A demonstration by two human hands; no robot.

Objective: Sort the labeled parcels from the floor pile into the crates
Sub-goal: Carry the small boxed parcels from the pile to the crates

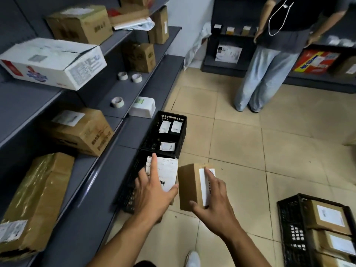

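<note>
Your right hand (pixel 215 203) has the box (pixel 187 185) pinched, with the thumb on the plain brown face and the fingers laid almost straight across the white label (pixel 204 189) on the next face. The box hangs tilted just right of your left thumb, above the floor.

It is small, taped corrugated card, so expect it to be stiff and probably light. The walls should take a firm squeeze, though the contents can't be judged from here. The label is likely the slick part, since paper gives fingertips less bite than bare card. Reach past it to the brown edge, or wrap a corner, before you swing the box.

Your left hand (pixel 154 193) is spread wide with straight fingers lying on the parcel (pixel 167 168) at the mouth of the crate (pixel 129 191). It grasps nothing. I can't tell whether the parcel has settled inside the crate. Its top is nearly all label too, so take it by opposite edges.

A second crate (pixel 172 115) lies beyond your left fingertips. A third crate (pixel 290 228), holding boxes, sits low to the right of your right wrist.
</note>
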